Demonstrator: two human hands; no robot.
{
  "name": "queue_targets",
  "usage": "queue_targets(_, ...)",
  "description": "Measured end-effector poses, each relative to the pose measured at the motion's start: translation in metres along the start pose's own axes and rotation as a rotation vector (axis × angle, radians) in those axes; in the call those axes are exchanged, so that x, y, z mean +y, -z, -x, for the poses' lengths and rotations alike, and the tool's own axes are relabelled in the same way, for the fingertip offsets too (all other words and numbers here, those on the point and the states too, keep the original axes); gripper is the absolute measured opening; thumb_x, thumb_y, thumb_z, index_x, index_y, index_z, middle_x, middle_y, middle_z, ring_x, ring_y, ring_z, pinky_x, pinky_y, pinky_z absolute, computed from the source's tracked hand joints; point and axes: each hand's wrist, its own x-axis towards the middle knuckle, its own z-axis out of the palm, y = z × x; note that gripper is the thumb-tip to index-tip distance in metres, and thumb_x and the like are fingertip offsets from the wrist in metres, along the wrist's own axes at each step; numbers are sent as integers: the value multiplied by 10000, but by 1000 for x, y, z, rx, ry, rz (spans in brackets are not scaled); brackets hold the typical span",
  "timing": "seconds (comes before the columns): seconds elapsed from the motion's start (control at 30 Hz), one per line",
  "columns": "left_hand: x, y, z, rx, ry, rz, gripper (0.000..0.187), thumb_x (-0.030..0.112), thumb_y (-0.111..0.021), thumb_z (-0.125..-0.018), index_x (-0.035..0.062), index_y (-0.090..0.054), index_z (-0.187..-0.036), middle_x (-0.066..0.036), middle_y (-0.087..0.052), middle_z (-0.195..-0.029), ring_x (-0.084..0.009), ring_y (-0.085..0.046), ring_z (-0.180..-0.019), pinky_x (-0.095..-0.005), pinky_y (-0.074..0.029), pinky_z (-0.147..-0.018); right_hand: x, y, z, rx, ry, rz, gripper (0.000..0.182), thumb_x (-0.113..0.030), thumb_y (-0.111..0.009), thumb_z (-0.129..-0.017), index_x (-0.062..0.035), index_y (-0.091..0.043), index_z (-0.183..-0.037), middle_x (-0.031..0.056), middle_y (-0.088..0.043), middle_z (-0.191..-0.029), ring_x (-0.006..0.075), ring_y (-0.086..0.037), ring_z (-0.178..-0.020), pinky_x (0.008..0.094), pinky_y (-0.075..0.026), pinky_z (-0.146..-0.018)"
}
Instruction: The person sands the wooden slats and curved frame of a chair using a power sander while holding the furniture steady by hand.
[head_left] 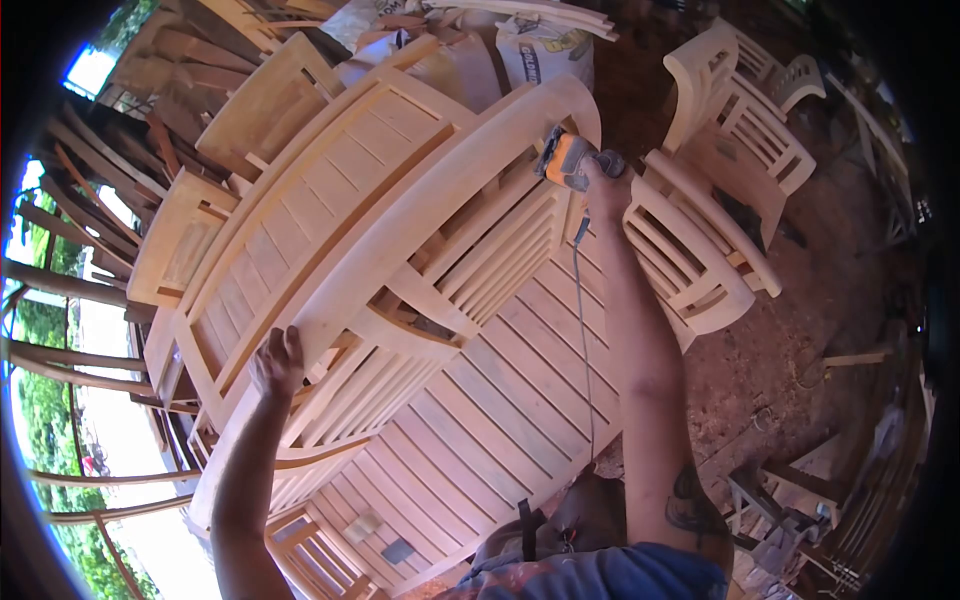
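My right hand [608,180] is wrapped round an orange and black power sander [567,160]. The sander sits against the far right end of a pale wooden bench's curved top rail [440,175]. Its cord [582,330] hangs down across the slatted seat [500,370] towards my body. Near the other end of that rail, my left hand [278,362] grips the edge with its fingers curled over. Below the rail, the backrest has curved openings and upright slats [510,245].
Behind the bench stands a panelled wooden piece [320,180], with stacked timber [180,70] beyond. Slatted wooden chairs [740,130] stand at the right on a dusty floor [760,390]. A printed sack [545,55] lies at the back. Two small pads [397,551] rest on the seat.
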Motion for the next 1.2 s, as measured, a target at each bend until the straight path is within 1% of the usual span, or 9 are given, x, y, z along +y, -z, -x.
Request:
queue_targets(0.13,26,23,-12,-28,178,79,340,348,-576,-1023,91,-610,-804,-210,-664,-682,-439,-666,-645,-564,-511,-616,11,-12,84,48,177,7,673,-325,-854,-747,-16,-559,-1267,212,-688,-1153,338,-719,-1010,443,-595,-885)
queue_targets(0.23,37,37,-18,-25,167,67,357,360,-576,-1025,87,-607,-797,-215,-661,-677,-439,-671,-657,-561,-511,-616,5,-24,171,-6,209,-34,627,-240,-857,-716,-27,-562,-1226,179,-672,-1110,333,-699,-998,445,-577,-881)
queue_targets(0.43,34,34,-15,8,151,65,358,371,-585,-1025,90,-614,-806,-218,-658,-668,-430,-672,-639,-546,-509,-582,30,-32,314,-108,518,30,692,-187,-887,-689,-37,-532,-1264,206,-578,-1153,401,-673,-970,462,-584,-833)
queue_targets(0.53,31,30,-13,43,137,36,352,364,-587,-1027,97,-608,-798,-206,-653,-655,-422,-667,-617,-537,-505,-556,31,-30,334,-190,641,8,721,-168,-873,-699,-47,-506,-1307,214,-576,-1134,413,-675,-957,486,-613,-784)
queue_targets(0.77,27,26,-10,-20,165,9,301,336,-636,-1010,85,-644,-845,-184,-676,-678,-403,-667,-614,-535,-518,-583,33,-17,203,-40,586,-45,638,-180,-883,-681,-24,-563,-1210,172,-595,-1081,375,-649,-970,455,-562,-829)
queue_targets(0.9,14,13,-4,42,132,7,301,335,-642,-1009,49,-695,-930,-178,-689,-691,-404,-672,-618,-532,-523,-584,17,-8,113,-41,358,-59,584,-179,-863,-703,-12,-583,-1187,163,-666,-1066,328,-688,-955,436,-573,-846)
queue_targets(1.03,28,27,-8,46,129,7,292,345,-620,-1020,89,-657,-885,-182,-681,-701,-421,-664,-637,-537,-507,-595,-3,1,41,14,211,-60,594,-258,-844,-749,1,-580,-1214,177,-696,-1098,294,-712,-966,428,-587,-855)
queue_targets(1.1,28,25,-7,53,136,4,291,348,-610,-1025,99,-645,-878,-185,-678,-707,-427,-662,-646,-539,-502,-597,-10,4,6,7,155,34,678,-337,-837,-734,12,-573,-1252,211,-696,-1140,343,-716,-1005,455,-586,-885)
queue_targets(1.2,25,22,-8,63,123,12,289,349,-603,-1028,103,-639,-879,-188,-677,-717,-430,-663,-660,-540,-499,-600,-55,1,-13,-25,292,193,686,-375,-837,-710,8,-571,-1212,229,-687,-1126,398,-710,-1011,487,-588,-892)
